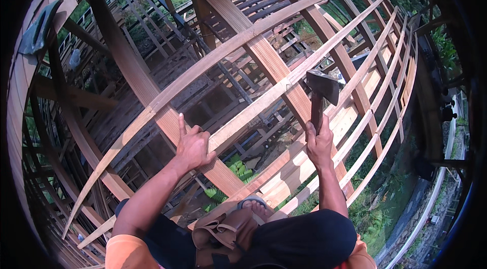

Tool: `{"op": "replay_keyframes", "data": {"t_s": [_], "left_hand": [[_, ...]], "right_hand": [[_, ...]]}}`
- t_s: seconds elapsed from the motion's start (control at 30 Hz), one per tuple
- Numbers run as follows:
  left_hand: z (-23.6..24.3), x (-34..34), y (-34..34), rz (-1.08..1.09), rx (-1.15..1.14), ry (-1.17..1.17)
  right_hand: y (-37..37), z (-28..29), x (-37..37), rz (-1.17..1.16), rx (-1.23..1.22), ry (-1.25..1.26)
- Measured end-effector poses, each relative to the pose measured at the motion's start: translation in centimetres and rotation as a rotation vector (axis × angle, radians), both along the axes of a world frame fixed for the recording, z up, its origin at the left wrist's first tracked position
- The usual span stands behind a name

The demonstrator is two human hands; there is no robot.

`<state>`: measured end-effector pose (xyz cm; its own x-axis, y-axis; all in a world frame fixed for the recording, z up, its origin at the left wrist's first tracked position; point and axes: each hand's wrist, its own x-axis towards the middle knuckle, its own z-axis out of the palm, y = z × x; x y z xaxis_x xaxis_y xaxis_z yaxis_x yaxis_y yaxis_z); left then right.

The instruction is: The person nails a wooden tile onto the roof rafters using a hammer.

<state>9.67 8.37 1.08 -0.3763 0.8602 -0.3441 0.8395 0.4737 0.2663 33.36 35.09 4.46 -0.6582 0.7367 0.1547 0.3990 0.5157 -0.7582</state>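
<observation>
My right hand (319, 143) is wrapped round the short handle of a hatchet (323, 88), its dark wedge-shaped head upward, above the slats. My left hand (194, 147) grips a long pale wooden batten (258, 109) where it crosses a rafter. The left index finger points up along the rafter, while the other fingers curl and the thumb lies at the batten's lower edge. The batten slants from lower left to upper right across several reddish rafters (274, 61). Another curved batten (203, 63) crosses the rafters farther up.
Several more battens (375, 101) run along the right side. My sandalled foot (254, 207) rests on the framing, beside a brown tool pouch (223, 233) at my waist. Through the gaps shows a drop to ground, timber and ferns (241, 169). A dark cloth-like thing (39, 28) hangs at far left.
</observation>
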Motion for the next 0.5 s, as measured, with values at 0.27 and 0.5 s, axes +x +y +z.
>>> {"op": "replay_keyframes", "data": {"t_s": [0.27,0.5], "left_hand": [[-0.4,0.3,0.2,-0.027,0.100,0.020],[-0.5,-0.2,-0.1,-0.022,0.077,0.035]], "right_hand": [[0.9,-1.6,0.5,0.190,0.018,0.420],[1.0,1.6,-0.3,0.016,-0.086,0.092]]}}
